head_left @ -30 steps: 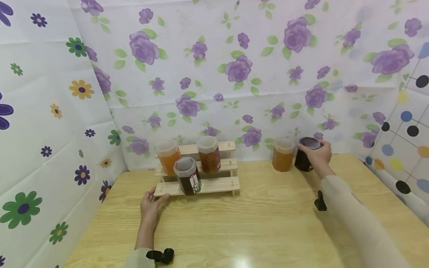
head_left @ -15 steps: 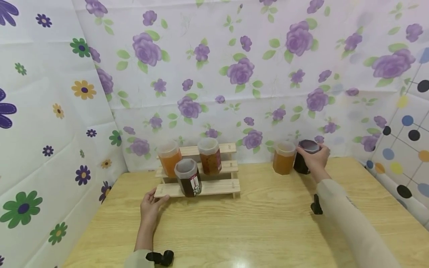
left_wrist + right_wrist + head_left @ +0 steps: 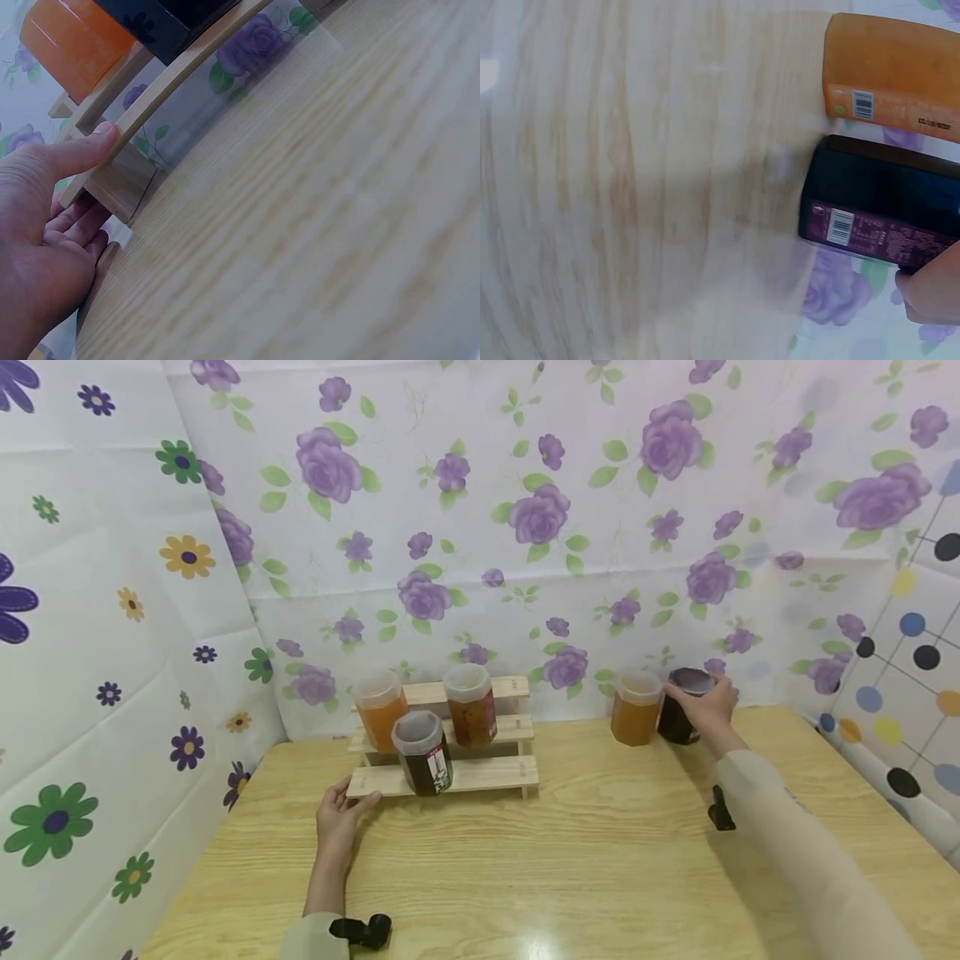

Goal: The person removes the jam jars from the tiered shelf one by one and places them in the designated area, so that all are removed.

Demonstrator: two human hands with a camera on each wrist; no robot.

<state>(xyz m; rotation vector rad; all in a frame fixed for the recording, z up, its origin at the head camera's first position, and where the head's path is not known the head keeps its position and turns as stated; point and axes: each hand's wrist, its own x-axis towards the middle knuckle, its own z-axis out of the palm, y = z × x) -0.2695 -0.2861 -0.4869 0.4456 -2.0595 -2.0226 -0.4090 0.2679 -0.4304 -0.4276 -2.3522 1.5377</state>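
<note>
A small three-step wooden rack (image 3: 495, 774) stands on the table. My left hand (image 3: 337, 814) pinches the left end of its lowest step, thumb on top and fingers underneath, plain in the left wrist view. The rack bears an orange jar (image 3: 381, 727), a brown-amber jar (image 3: 472, 722) and a dark jar with a white label (image 3: 422, 768) at the front. Off to the right, my right hand (image 3: 712, 708) grips another dark jar (image 3: 677, 722) near its top, thumb on the near side. That jar stands upright and shows a purple barcode label (image 3: 877, 234) in the right wrist view.
An orange-amber jar (image 3: 634, 720) stands just left of the gripped jar, close beside it. Behind everything hangs a flowered cloth (image 3: 480, 527), with more patterned cloth at both sides. The wooden tabletop (image 3: 540, 860) stretches toward me.
</note>
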